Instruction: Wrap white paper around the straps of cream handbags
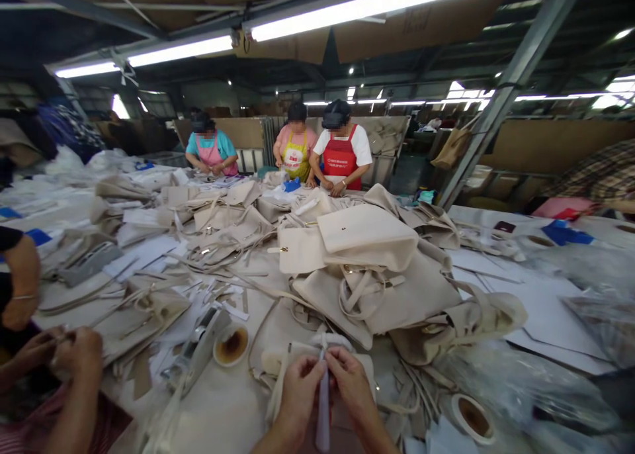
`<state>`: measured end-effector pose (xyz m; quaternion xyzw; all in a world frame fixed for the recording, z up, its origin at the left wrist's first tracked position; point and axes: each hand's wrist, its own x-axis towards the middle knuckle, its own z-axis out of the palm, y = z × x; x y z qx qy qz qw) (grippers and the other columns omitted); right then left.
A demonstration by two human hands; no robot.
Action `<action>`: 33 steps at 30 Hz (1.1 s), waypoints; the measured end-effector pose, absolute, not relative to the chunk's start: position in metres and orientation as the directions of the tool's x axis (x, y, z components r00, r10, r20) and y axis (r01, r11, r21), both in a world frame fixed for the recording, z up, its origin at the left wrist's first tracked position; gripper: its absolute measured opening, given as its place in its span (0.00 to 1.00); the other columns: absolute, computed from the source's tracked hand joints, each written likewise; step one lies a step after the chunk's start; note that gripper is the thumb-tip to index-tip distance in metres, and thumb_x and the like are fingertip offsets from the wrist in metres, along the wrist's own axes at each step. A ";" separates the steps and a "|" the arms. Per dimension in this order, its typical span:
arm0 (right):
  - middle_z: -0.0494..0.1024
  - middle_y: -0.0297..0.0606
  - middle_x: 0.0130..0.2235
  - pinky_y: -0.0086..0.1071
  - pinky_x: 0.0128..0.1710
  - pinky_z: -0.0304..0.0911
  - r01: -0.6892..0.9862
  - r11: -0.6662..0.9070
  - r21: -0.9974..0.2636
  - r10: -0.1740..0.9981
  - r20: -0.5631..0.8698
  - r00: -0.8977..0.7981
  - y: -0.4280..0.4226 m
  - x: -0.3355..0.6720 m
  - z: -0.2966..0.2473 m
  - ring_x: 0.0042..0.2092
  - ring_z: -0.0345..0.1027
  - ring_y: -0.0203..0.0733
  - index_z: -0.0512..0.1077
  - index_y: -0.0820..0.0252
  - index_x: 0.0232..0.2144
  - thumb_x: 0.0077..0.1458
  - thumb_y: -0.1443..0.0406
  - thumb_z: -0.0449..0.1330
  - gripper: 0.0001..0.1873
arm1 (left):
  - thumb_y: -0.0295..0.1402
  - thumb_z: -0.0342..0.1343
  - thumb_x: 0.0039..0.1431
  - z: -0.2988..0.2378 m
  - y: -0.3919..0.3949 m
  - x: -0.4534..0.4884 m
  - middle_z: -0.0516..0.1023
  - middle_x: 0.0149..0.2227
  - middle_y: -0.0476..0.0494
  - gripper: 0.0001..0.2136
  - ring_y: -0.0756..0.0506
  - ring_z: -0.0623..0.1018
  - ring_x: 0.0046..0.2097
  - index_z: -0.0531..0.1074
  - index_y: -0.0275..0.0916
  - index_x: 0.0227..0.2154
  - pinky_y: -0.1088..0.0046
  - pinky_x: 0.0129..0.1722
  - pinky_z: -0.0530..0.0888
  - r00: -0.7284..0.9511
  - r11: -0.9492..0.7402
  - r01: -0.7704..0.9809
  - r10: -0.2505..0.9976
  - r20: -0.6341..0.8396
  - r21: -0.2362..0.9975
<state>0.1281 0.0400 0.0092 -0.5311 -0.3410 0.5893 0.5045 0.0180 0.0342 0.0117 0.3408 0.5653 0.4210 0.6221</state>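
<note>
My left hand [301,391] and my right hand [351,389] meet low in the middle, thumbs and fingers pinched together. Between them they grip a pale white strip [323,411], whose loose end hangs down toward me. A white wrapped loop [331,339] shows just beyond the fingertips; I cannot tell whether it joins the strip. Right behind the hands lies a beige bag [274,359], partly hidden by them. Farther back, a heap of beige bags is topped by one with a wide flap [367,232].
A bowl of brown liquid [231,344] stands left, near a grey tool [201,341]. A tape roll [472,419] and clear plastic [526,381] lie right. A co-worker's hands [74,355] work at far left. Several people in aprons stand across the table. A metal post [510,96] slants at right.
</note>
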 end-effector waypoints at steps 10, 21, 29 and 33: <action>0.68 0.28 0.21 0.29 0.24 0.54 -0.290 -0.305 -0.907 0.941 -0.335 0.057 0.034 0.128 0.014 0.24 0.58 0.35 0.73 0.57 0.22 0.40 0.49 0.68 0.18 | 0.47 0.58 0.42 0.004 0.044 0.030 0.66 0.19 0.53 0.15 0.48 0.68 0.24 0.67 0.40 0.20 0.72 0.25 0.64 -0.103 0.385 -0.144 0.910 -0.401 0.911; 0.68 0.28 0.20 0.30 0.25 0.57 -0.184 -0.223 -0.957 0.945 -0.259 0.201 0.042 0.126 0.007 0.25 0.61 0.38 0.68 0.56 0.21 0.36 0.53 0.67 0.16 | 0.45 0.57 0.43 0.021 0.032 0.032 0.76 0.24 0.45 0.14 0.42 0.75 0.32 0.75 0.38 0.25 0.66 0.37 0.71 -0.145 0.295 -0.099 0.940 -0.307 0.950; 0.76 0.32 0.22 0.29 0.22 0.59 -0.028 -0.255 -0.967 0.936 -0.254 0.242 0.029 0.144 0.014 0.24 0.68 0.39 0.79 0.56 0.27 0.43 0.56 0.60 0.13 | 0.53 0.67 0.30 0.011 0.051 0.011 0.77 0.25 0.48 0.25 0.43 0.75 0.29 0.75 0.37 0.28 0.69 0.31 0.70 -0.049 0.401 -0.039 0.914 -0.402 0.915; 0.81 0.36 0.32 0.33 0.30 0.66 0.110 -0.345 -0.932 0.808 -0.235 0.540 -0.052 0.248 0.018 0.33 0.72 0.43 0.79 0.57 0.36 0.49 0.55 0.59 0.16 | 0.57 0.65 0.30 0.007 0.056 0.017 0.72 0.20 0.52 0.27 0.46 0.71 0.24 0.73 0.38 0.27 0.71 0.25 0.67 -0.001 0.415 0.047 0.909 -0.416 0.908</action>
